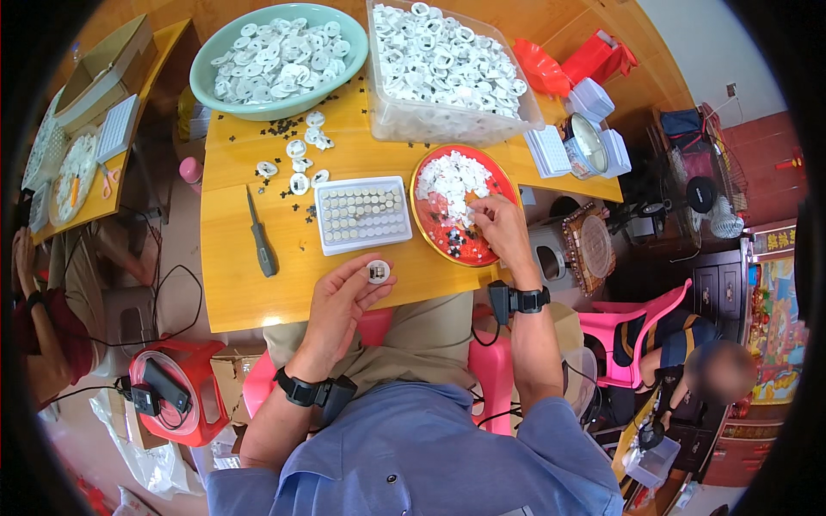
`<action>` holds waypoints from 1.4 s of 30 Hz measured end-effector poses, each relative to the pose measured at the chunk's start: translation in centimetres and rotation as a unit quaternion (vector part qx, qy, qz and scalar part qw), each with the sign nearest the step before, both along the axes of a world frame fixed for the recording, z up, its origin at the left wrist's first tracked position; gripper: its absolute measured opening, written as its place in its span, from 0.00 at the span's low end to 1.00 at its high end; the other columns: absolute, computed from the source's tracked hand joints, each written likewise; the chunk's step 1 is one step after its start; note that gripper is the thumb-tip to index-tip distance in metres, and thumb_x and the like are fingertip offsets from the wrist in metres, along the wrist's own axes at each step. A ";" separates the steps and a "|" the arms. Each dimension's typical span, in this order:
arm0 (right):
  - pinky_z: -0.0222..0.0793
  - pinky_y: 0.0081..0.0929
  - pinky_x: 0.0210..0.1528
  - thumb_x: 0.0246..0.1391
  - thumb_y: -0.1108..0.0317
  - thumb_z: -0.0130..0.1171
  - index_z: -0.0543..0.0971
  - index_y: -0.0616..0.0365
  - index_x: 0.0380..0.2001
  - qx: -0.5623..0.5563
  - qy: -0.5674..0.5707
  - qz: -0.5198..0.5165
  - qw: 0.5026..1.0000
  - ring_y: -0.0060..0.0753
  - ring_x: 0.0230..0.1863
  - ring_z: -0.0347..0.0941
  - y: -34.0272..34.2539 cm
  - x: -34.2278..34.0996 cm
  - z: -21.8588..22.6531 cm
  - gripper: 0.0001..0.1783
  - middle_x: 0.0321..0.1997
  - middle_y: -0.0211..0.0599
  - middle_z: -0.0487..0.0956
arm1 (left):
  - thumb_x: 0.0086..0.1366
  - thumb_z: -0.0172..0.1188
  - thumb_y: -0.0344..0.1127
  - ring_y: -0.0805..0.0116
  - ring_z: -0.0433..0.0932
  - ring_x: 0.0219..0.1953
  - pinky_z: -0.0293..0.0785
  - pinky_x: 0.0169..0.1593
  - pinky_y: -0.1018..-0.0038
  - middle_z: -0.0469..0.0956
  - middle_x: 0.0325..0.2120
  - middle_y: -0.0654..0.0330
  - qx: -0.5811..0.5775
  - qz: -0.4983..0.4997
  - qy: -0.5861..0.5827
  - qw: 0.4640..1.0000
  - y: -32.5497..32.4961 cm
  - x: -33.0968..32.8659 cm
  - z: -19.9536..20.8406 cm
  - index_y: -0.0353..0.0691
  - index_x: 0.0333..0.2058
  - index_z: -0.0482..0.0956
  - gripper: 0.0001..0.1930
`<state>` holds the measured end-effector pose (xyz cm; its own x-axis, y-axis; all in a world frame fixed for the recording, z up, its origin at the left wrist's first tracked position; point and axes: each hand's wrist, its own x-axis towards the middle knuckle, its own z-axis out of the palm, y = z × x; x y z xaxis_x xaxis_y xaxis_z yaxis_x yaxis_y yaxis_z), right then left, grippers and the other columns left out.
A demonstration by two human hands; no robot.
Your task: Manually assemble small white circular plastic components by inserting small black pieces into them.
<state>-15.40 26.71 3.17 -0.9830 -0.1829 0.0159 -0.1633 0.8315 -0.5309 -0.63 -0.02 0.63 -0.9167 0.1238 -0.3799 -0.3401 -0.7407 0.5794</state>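
Head view:
Left hand (342, 297): fingers pinch a small white round disc (378, 272) with a dark centre — held over the table's near edge.
Right hand (501, 225): fingertips curled narrow, picking among white pieces in the red plate (428, 225).
White tray (362, 214): just left of the plate.

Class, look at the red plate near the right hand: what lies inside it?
The red plate holds a heap of white pieces and some small black bits. The right hand covers part of it.

Small white round disc (378, 272) — pinched upright over the table's near edge.
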 end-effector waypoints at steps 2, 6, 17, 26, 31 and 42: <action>0.71 0.34 0.41 0.54 0.70 0.61 0.82 0.64 0.38 0.014 0.044 0.026 0.999 0.43 0.36 0.78 0.3 -0.1 -0.5 0.10 0.35 0.47 0.81 | 0.73 0.49 0.32 0.59 0.81 0.50 0.78 0.56 0.69 0.78 0.51 0.45 0.000 0.000 0.002 1.000 -0.1 0.0 -0.1 0.29 0.56 0.72 0.17; 0.71 0.33 0.39 0.59 0.68 0.57 0.82 0.65 0.39 0.025 0.092 0.039 0.995 0.46 0.35 0.79 0.5 -0.4 -0.9 0.12 0.35 0.49 0.82 | 0.74 0.49 0.31 0.60 0.80 0.50 0.77 0.56 0.68 0.78 0.50 0.49 0.007 -0.003 0.004 1.000 -0.1 0.0 -0.2 0.29 0.56 0.72 0.17; 0.71 0.27 0.29 0.56 0.73 0.57 0.83 0.65 0.39 -0.152 -0.082 -0.040 0.984 0.31 0.24 0.76 1.1 -0.9 -1.3 0.10 0.27 0.43 0.81 | 0.73 0.50 0.32 0.61 0.80 0.50 0.77 0.55 0.69 0.78 0.50 0.50 0.010 -0.002 0.008 1.000 -0.1 0.1 -0.3 0.28 0.56 0.72 0.17; 0.71 0.21 0.33 0.54 0.77 0.62 0.83 0.65 0.37 -0.209 -0.014 -0.026 0.978 0.21 0.29 0.76 -2.1 2.0 1.6 0.07 0.31 0.35 0.83 | 0.74 0.48 0.33 0.59 0.79 0.53 0.75 0.59 0.67 0.76 0.52 0.47 0.041 0.011 0.001 0.999 -0.1 0.1 -0.5 0.27 0.58 0.69 0.19; 0.71 0.20 0.34 0.53 0.78 0.63 0.84 0.62 0.36 -0.321 -0.156 0.012 0.934 0.20 0.32 0.77 -6.9 5.4 3.7 0.06 0.33 0.34 0.83 | 0.75 0.47 0.33 0.60 0.78 0.54 0.75 0.60 0.68 0.77 0.51 0.49 0.057 -0.015 0.001 0.998 0.0 0.0 0.0 0.28 0.59 0.68 0.19; 0.72 0.22 0.34 0.52 0.74 0.64 0.84 0.63 0.36 -0.235 -0.130 0.157 0.950 0.25 0.31 0.78 -10.9 7.3 2.2 0.07 0.33 0.38 0.82 | 0.75 0.50 0.35 0.69 0.79 0.50 0.77 0.57 0.72 0.78 0.49 0.55 0.065 -0.002 -0.003 0.998 -0.4 -0.1 0.1 0.30 0.58 0.71 0.18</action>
<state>-8.06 15.84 5.37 -0.8634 -0.5001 -0.0674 -0.1764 0.4242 -0.8883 -0.72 -0.41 0.68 -0.9139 0.1756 -0.3661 -0.3462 -0.8082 0.4765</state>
